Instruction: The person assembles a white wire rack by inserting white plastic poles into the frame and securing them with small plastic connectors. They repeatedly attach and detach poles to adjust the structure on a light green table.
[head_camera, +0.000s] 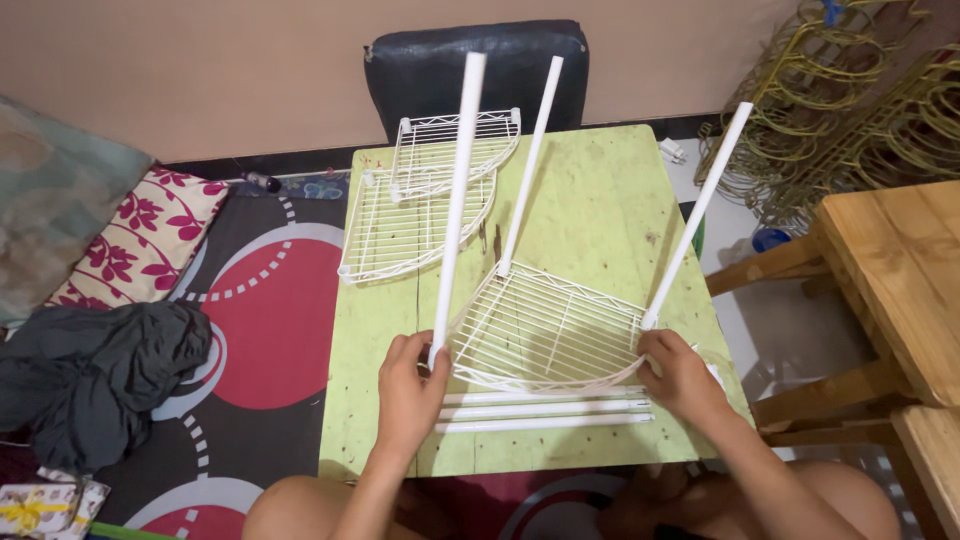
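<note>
1. The left hand (408, 385) is clenched around the lower end of a white pole (456, 205), which stands nearly upright near the front left of the green tabletop (610, 190).
2. The right hand (682, 378) grasps the front right corner of a white wire corner shelf (548, 328), at the base of a second white pole (697, 215) that leans out toward the right edge.
3. The wire corner shelf lies on the front half of the tabletop, between the two hands, its curved rim facing the front edge.
4. A third white pole (530, 165) rises from the rear corner of this shelf and tilts toward the back edge.
5. Three loose white tubes (545, 410) lie side by side along the front edge, just in front of the shelf's curved rim.
6. Two more wire shelves (420, 215) are stacked at the back left corner; the lower one overhangs the left edge.
7. A dark cushioned chair (478, 68) stands behind the back edge.
8. A wooden table (900, 270) stands to the right, well apart.
</note>
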